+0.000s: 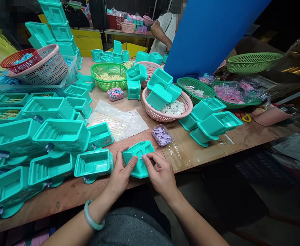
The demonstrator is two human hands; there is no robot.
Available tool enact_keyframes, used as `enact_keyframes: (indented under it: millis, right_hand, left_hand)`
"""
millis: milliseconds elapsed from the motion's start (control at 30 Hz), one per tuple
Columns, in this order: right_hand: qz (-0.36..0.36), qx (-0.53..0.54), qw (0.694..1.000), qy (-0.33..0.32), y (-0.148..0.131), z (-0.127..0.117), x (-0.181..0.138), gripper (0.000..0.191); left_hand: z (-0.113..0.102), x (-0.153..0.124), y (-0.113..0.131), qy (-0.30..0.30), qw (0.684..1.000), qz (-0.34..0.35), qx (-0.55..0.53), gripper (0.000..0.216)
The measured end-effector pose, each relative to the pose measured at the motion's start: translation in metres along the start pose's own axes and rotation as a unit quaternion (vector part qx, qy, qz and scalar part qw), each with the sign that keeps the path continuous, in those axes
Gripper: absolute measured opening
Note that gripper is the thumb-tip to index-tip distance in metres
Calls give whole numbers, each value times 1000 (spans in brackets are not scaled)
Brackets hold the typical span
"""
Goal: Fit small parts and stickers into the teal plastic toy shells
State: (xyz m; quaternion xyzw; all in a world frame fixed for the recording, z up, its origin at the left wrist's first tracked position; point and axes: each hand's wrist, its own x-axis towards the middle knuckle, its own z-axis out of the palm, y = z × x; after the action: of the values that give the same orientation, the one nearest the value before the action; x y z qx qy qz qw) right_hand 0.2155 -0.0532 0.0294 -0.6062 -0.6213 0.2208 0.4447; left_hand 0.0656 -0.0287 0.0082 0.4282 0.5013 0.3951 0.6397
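Note:
At the table's front edge, a teal plastic box [139, 171] is tilted between my two hands. My left hand [121, 172] grips it from the left side, thumb laid across its surface. A small pale piece [143, 156], possibly light purple, is pinched between the thumb and fingers of my right hand [161, 171]. That piece is right at the box's surface; whether it is fitted in or only touching, I cannot tell. Just beyond my right hand lies a clear plastic tray of small purple parts [162, 135].
Teal boxes [63, 136] with purple tabs are stacked at left. A pink basket [156, 116] holds white pieces and teal boxes. Sticker sheets [111, 119] lie mid-table. More teal boxes [214, 123] and a pink tumbler [273, 114] are at right. A blue panel [206, 37] blocks part of the view.

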Motion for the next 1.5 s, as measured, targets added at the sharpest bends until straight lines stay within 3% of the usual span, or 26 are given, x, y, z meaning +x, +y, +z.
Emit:
enact_keyframes:
  millis: [267,533,700,833,1167,1300,1500]
  right_hand:
    - [-73,-104,991,52,-1,3,-8,20]
    - [-98,-127,981,113,1,8,-17,20]
    - [-5,-6,1000,25,2,-7,-11,18]
    - [-1,9,999,-31,0,-19,-6,15]
    - [-30,-139,990,-20,-7,-19,-8,23]
    - [-55,-179,982,17,-4,-16,-11,23]
    - [-50,-108,993,-15,-2,-10,-7,19]
  left_hand:
    - [6,-3,11,-3,995,31,98,64]
    - [7,-4,6,5,985,64,163,58]
    - [3,3,13,-20,990,57,130,59]
    - [0,5,16,-47,992,52,101,59]
    - [7,3,18,-15,967,77,242,63]
    - [9,4,21,-18,958,91,271,61]
    - [4,14,19,-22,974,99,202,64]
